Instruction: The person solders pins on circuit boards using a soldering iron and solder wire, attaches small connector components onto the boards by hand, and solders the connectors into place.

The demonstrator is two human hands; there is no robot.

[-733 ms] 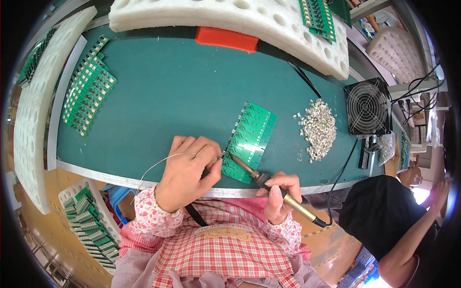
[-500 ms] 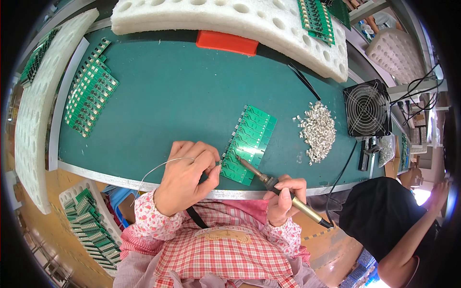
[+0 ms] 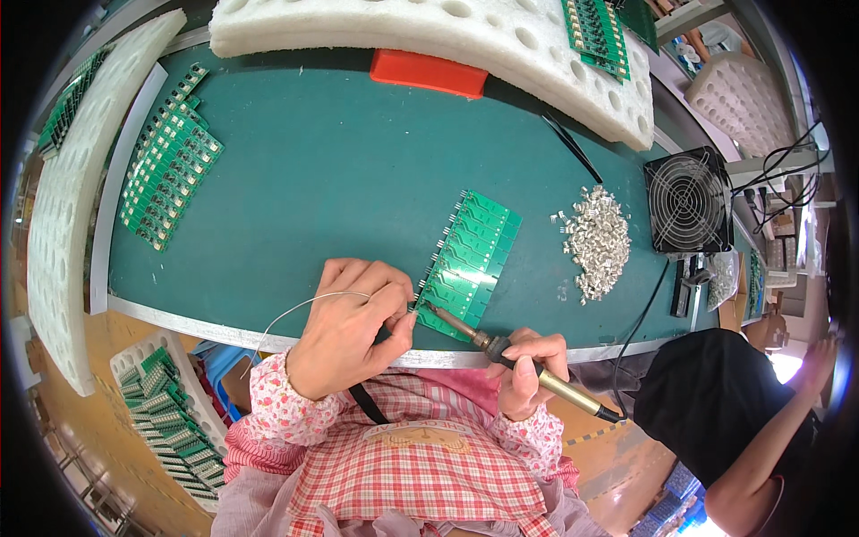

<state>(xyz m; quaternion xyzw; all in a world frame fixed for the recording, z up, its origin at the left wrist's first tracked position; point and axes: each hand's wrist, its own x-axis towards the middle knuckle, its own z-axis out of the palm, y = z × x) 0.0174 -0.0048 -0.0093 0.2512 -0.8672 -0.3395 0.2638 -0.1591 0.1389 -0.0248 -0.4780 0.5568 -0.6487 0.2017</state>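
A green circuit board panel [image 3: 470, 259] lies on the green work mat near its front edge, with a row of small pins along its left side. My right hand [image 3: 530, 365] grips a soldering iron [image 3: 564, 387], its tip resting at or just over the panel's lower left part. Closed in a pinch, my left hand [image 3: 358, 322] holds thin solder wire [image 3: 291, 309] at the panel's lower left edge. The wire loops back over the hand toward the wrist. Whether the wire's end touches the iron tip is too small to tell.
A pile of small white connectors [image 3: 596, 242] sits right of the panel, below black tweezers [image 3: 573, 148]. Behind them stands a black fan [image 3: 687, 201]. Finished-looking boards [image 3: 170, 179] lie left; a white foam block [image 3: 403, 31] and red tray [image 3: 428, 72] are at the back. A person [image 3: 716, 394] is at right.
The soldering iron's tip has moved left and down along the panel, toward the lower left edge. My left hand with the solder wire has barely moved.
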